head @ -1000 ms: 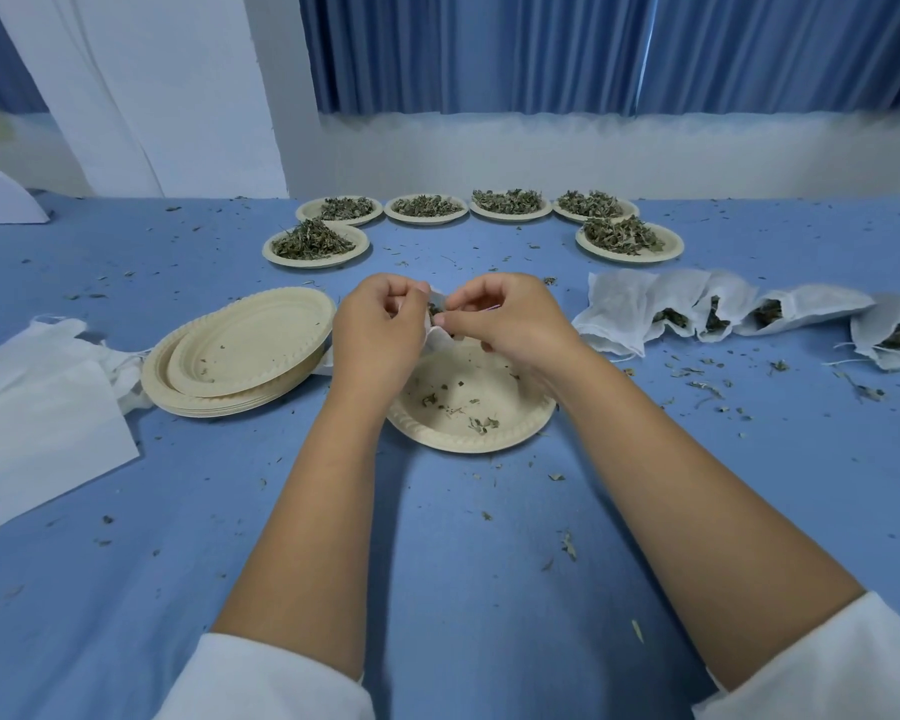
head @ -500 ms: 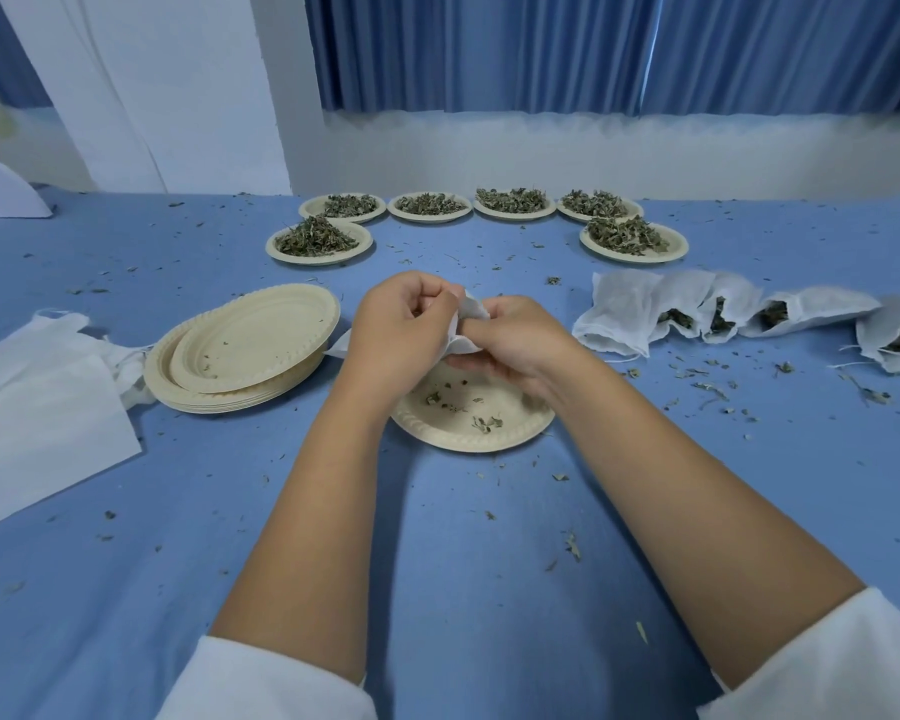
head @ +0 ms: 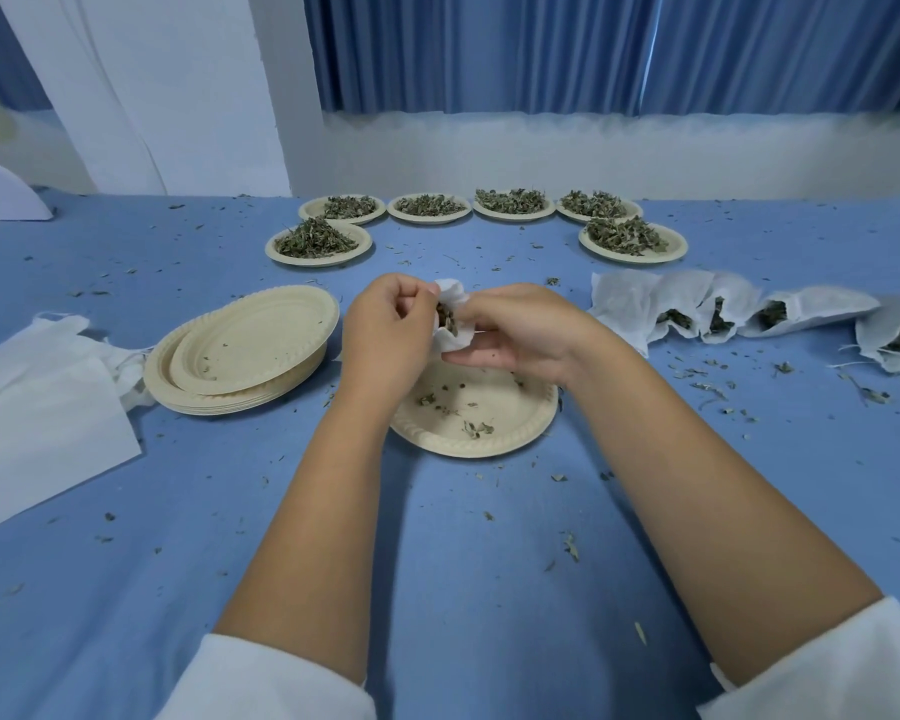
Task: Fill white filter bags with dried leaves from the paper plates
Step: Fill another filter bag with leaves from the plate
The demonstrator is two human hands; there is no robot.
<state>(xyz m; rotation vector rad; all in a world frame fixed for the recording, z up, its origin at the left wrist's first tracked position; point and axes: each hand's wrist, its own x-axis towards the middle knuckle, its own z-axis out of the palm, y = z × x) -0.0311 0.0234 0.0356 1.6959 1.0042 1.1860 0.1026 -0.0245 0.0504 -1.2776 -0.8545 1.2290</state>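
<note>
Blue cloth-covered surface [head: 437, 574], backed by a pleated blue curtain [head: 593, 49]. At the left edge lie flat white sheets [head: 37, 407], with a stack of empty paper plates [head: 245, 350] just beside them. Along the far side, six paper plates [head: 318, 260] heaped with dried leaves form an arc. At the right, a row of filled bags [head: 630, 304] lies with the mouths facing the viewer. At centre, a nearly empty plate [head: 489, 441] holds a few fragments. Above it, the left hand [head: 385, 340] and right hand [head: 520, 335] meet. Each grip is clamped on one white filter bag [head: 455, 298], the left pinching its upper edge, the right curled around its side. The bag is clear of the plate, its mouth showing dark leaves [head: 445, 319]. Leaf crumbs [head: 571, 547] dot the cloth.
</note>
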